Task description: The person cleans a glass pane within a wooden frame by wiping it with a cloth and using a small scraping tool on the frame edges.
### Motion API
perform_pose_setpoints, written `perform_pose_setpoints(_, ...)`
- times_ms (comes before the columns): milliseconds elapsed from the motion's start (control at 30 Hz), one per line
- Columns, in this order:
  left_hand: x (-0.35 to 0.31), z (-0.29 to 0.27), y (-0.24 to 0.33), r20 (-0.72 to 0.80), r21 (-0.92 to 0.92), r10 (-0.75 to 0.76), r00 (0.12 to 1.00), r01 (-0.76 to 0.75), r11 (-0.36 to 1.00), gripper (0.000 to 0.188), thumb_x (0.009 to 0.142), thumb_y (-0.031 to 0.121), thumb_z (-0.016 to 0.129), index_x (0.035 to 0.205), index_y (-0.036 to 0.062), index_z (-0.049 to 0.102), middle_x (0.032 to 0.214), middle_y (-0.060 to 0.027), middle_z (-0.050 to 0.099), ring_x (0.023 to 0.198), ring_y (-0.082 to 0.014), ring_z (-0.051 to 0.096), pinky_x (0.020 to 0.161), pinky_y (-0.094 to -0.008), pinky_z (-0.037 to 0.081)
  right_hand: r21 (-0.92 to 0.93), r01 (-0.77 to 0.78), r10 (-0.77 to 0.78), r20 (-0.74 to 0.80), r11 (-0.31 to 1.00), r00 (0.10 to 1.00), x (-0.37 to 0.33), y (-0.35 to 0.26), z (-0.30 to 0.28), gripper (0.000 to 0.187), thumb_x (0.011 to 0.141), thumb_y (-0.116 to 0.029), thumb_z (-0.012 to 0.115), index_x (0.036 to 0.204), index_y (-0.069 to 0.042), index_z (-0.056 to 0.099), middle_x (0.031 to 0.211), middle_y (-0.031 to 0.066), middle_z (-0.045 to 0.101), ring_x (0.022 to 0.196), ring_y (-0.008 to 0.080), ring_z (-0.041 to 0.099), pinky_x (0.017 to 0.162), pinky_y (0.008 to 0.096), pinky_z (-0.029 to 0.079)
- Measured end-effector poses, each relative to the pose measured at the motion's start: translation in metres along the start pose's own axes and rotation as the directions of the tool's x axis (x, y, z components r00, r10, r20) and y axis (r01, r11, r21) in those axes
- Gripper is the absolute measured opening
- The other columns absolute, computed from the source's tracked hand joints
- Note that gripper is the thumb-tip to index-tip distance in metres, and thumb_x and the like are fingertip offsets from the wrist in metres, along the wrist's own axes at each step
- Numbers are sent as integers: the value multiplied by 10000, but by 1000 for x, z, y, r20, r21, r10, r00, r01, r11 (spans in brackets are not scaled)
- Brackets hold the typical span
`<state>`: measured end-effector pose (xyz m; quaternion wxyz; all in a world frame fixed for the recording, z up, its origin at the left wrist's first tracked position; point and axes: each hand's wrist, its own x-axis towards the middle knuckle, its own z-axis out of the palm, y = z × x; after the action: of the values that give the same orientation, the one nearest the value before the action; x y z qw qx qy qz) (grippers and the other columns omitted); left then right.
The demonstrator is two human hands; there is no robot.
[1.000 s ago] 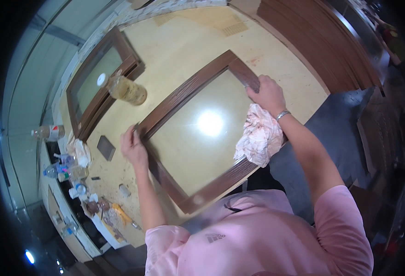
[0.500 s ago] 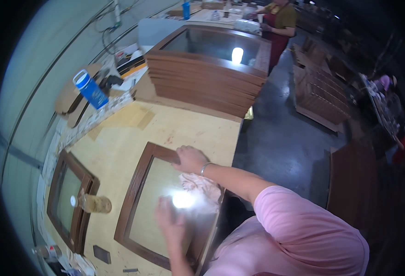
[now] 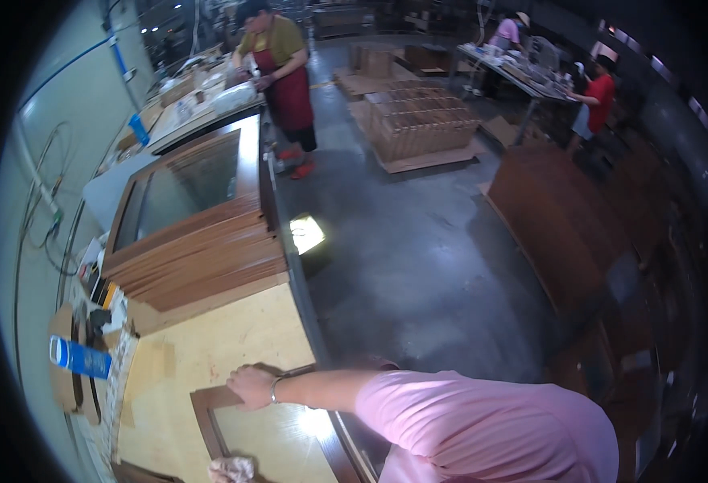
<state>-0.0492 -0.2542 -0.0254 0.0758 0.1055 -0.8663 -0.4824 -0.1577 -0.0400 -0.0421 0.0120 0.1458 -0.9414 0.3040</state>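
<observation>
My right hand (image 3: 251,386), with a bracelet at the wrist, comes in from the right under a pink sleeve. Its fingers bend over the far rail of a brown wooden cabinet door (image 3: 209,420) with a glass panel, which lies flat on the pale tabletop (image 3: 169,394). A crumpled whitish-pink cloth (image 3: 231,469) rests over the door's left side at the lower picture edge. My left hand cannot be made out; the picture ends just below the cloth. Light glares off the glass near my right forearm.
Beyond the door rises a stack of similar doors (image 3: 201,258). A blue bottle (image 3: 80,357) lies toward the table's left edge. A co-worker in a red apron (image 3: 289,88) stands at a further bench. Strapped brown panels (image 3: 422,121) sit on the floor; a large brown stack (image 3: 563,217) is at right.
The view has swung right and up, so the door now sits lower. My right hand stays on its far rail. The cloth has shifted to the door's left side; my left hand has left view.
</observation>
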Motion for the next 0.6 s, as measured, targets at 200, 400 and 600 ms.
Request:
perform_pose_setpoints(200,32,28,29,165,183,148,975,-178,967,353,885,126,636,1224,30,612,1103,-89,645,972,-233,591,846,-401,470,26,4,-4,-24,1000,1000,7,9,5,528,729,-403,751,1017,18,615,1016,176,628,985,337,613,881,431,484)
perform_pose_setpoints(400,68,29,42,203,195,249,947,-289,937,406,886,189,632,1261,44,583,1158,-103,617,1034,-242,562,890,-433,430,61,-35,39,-70,998,997,0,5,6,473,731,-362,736,976,26,622,1012,180,620,980,337,601,898,416,467)
perform_pose_setpoints(600,63,36,37,271,256,315,910,-384,887,462,886,253,629,1298,58,554,1212,-116,588,1096,-251,532,934,-465,391,101,-48,50,-17,994,999,-1,-1,-6,504,680,-327,743,994,56,648,1036,222,650,1010,352,629,909,424,490)
